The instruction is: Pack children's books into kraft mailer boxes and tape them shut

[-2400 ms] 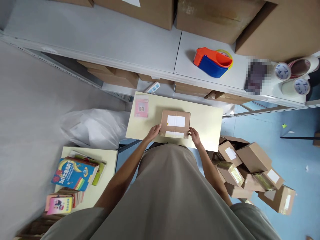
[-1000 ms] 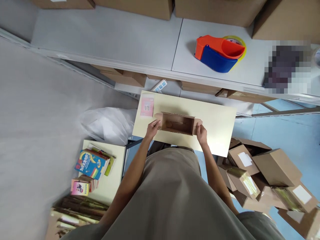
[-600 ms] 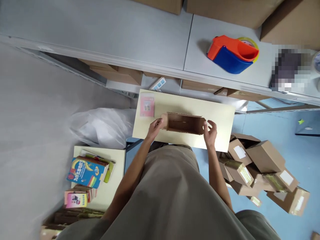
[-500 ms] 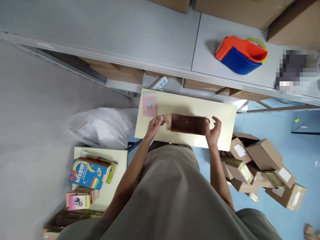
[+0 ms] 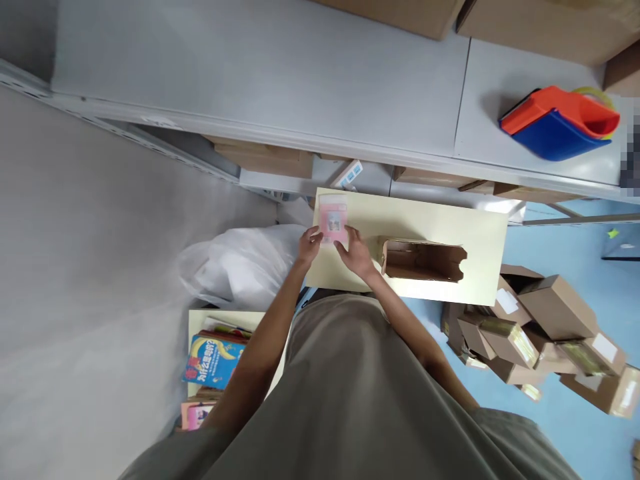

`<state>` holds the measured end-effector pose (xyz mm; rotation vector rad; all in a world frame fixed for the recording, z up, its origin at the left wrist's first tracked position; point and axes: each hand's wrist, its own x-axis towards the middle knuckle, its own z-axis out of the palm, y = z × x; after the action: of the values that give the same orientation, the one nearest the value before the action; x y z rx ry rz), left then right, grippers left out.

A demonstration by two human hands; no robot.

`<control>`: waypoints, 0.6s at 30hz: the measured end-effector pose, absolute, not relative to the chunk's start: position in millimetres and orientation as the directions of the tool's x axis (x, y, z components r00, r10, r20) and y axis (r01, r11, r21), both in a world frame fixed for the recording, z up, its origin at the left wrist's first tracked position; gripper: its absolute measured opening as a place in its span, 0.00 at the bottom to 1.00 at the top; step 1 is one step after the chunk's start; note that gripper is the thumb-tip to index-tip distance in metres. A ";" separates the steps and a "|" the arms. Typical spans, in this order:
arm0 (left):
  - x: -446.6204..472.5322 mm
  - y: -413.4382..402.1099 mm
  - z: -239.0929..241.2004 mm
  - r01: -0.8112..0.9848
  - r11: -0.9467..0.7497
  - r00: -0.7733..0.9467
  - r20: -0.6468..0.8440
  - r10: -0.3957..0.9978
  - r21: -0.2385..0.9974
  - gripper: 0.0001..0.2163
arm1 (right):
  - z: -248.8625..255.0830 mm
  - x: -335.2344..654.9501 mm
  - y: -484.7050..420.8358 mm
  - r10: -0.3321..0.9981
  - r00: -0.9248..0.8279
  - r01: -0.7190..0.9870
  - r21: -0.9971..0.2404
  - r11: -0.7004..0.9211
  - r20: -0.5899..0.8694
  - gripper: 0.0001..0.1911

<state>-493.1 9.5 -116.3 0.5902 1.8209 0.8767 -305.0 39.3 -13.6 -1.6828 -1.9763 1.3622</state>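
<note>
Cream tabletop point(image 5: 483, 247), pink booklet point(image 5: 333, 219) between left grip point(image 5: 309, 245) and right grip point(image 5: 357, 253).

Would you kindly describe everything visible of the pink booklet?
The pink booklet is thin, rectangular, apparently paper, with a paler top strip and a greyish central picture; any print is unreadable. It appears to lie flat on the left end of the cream table, left hand and right hand seemingly touching opposite edges.
</note>
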 end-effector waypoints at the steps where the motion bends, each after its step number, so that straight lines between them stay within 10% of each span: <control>1: -495.9 12.0 -120.4 0.007 0.633 -0.376 -0.584 0.719 0.774 0.23 | -29.0 -315.6 44.7 0.833 -0.297 0.693 -0.706 -0.149 -0.467 0.31; 8: -494.2 16.9 -139.5 -0.033 0.678 -0.314 -0.652 0.690 0.734 0.21 | -96.2 -340.9 74.0 0.744 -0.039 0.729 -0.528 -0.435 -0.667 0.22; 18: -488.5 5.8 -131.1 -0.036 0.670 -0.318 -0.644 0.696 0.742 0.21 | -76.2 -345.2 49.1 0.758 -0.055 0.767 -0.513 -0.385 -0.650 0.08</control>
<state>-488.5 5.8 -131.1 0.5316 1.7531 0.8068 -345.2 49.1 -76.2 -2.1665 -1.7477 1.4776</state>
